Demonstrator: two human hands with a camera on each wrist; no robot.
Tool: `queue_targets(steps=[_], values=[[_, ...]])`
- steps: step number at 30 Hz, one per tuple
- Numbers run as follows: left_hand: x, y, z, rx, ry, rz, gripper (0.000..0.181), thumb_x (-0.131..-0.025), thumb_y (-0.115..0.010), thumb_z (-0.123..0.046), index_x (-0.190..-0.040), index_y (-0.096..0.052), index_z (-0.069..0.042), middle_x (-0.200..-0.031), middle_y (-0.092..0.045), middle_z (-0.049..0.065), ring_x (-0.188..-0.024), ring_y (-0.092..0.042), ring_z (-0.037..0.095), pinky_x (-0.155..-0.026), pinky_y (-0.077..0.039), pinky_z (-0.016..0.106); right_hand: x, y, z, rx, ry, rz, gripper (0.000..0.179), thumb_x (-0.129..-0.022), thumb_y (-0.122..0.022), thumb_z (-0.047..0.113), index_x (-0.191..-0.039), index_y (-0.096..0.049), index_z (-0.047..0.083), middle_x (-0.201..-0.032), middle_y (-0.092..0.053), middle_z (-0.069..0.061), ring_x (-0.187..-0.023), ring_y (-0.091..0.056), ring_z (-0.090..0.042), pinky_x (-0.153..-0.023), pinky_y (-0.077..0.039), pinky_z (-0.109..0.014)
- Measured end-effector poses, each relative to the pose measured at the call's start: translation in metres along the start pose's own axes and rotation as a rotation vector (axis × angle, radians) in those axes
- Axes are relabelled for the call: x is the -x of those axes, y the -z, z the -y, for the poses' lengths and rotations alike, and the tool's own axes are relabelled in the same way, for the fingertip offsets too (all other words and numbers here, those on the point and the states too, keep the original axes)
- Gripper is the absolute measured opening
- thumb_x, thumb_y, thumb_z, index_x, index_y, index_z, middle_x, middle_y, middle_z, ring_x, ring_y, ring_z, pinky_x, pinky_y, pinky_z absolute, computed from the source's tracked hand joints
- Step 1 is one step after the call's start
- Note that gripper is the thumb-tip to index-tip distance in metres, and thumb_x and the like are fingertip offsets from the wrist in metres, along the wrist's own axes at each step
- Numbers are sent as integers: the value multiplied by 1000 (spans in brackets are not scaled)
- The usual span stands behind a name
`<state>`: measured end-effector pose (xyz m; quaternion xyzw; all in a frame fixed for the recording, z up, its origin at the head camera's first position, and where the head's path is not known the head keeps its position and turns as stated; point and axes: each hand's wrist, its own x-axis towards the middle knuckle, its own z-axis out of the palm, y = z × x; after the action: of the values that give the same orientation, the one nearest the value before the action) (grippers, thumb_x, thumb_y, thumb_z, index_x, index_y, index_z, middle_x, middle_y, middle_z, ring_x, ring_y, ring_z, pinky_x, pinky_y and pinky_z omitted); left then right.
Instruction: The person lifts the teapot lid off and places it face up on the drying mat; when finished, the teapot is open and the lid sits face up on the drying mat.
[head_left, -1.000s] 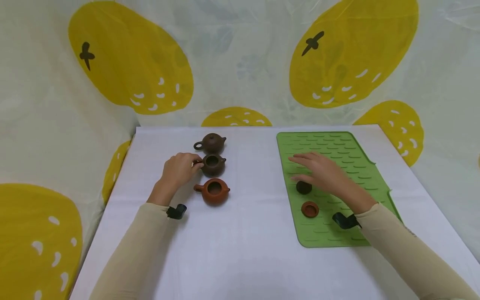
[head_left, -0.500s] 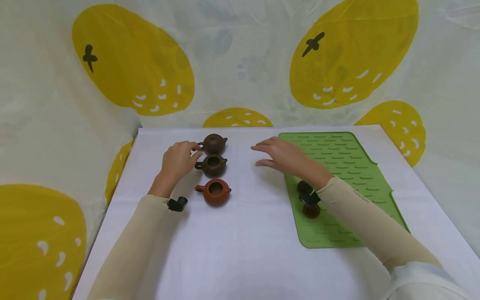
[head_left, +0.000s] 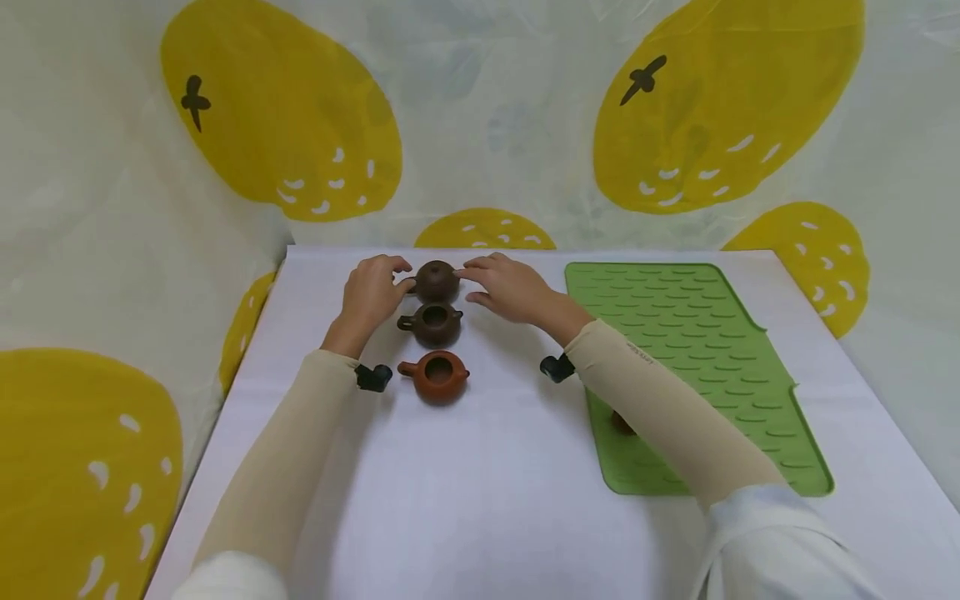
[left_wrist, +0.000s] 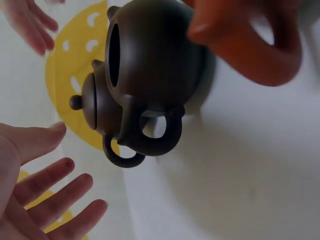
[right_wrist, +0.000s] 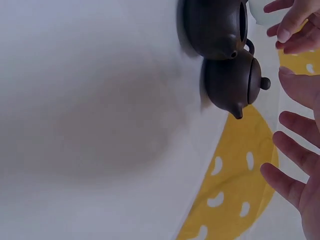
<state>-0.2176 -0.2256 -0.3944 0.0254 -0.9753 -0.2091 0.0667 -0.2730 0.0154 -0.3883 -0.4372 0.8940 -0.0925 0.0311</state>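
Observation:
Three small teapots stand in a column on the white cloth. The farthest, a dark brown teapot (head_left: 437, 283), wears its knobbed lid (right_wrist: 255, 82). In the middle is a lidless dark brown teapot (head_left: 437, 336), and nearest stands a lidless reddish teapot (head_left: 441, 390). My left hand (head_left: 373, 292) is beside the lidded teapot's handle, fingers parted and holding nothing. Across from it, at the spout side, my right hand (head_left: 510, 287) has its fingers spread with nothing in them. Both wrist views show the hands apart from the lidded teapot's body.
On the right lies a green ridged mat (head_left: 675, 317). A reddish lid (head_left: 621, 423) on it peeks out from under the right sleeve (head_left: 660, 400); the dark lid seen earlier is hidden there. A curtain with yellow fruit prints (head_left: 285, 108) hangs behind the table.
My right hand has travelled left from over the mat to the lidded teapot's spout side. The left hand has shifted from the middle teapot's handle to beside the far teapot's handle.

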Motion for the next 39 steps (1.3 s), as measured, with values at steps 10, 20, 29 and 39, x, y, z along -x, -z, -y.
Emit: queue_targets(steps=[10, 20, 29, 39], values=[[-19, -1, 1, 46, 86, 50, 30, -93, -74, -21, -120, -73, -9, -124, -72, 15, -116, -65, 36, -98, -52, 51, -34, -14, 7, -12, -2, 45, 49, -102, -62, 21, -150, -52, 21, -157, -48, -11, -141, -51, -33, -115, -47, -46], [-29, -9, -1, 98, 185, 72, 24, -92, -74, -17, -114, -77, -7, -116, -74, 15, -110, -66, 35, -93, -55, 47, -49, -30, 6, 34, -28, 96, 54, -104, -59, 21, -156, -43, 24, -166, -36, -11, -145, -46, -36, -113, -48, -50], [-33, -17, 1, 100, 238, 87, 21, -93, -73, -16, -112, -78, -7, -113, -77, 14, -111, -68, 36, -93, -56, 45, -49, -35, 8, 47, 1, 96, 56, -105, -58, 20, -157, -41, 23, -167, -35, -8, -143, -48, -37, -112, -49, -51], [-38, -25, 5, 80, 260, 85, 19, -95, -72, -17, -109, -79, -7, -112, -77, 14, -112, -67, 37, -96, -56, 47, -49, -41, 8, 36, 17, 54, 56, -104, -58, 18, -158, -40, 21, -165, -36, -11, -142, -48, -37, -112, -48, -51]])
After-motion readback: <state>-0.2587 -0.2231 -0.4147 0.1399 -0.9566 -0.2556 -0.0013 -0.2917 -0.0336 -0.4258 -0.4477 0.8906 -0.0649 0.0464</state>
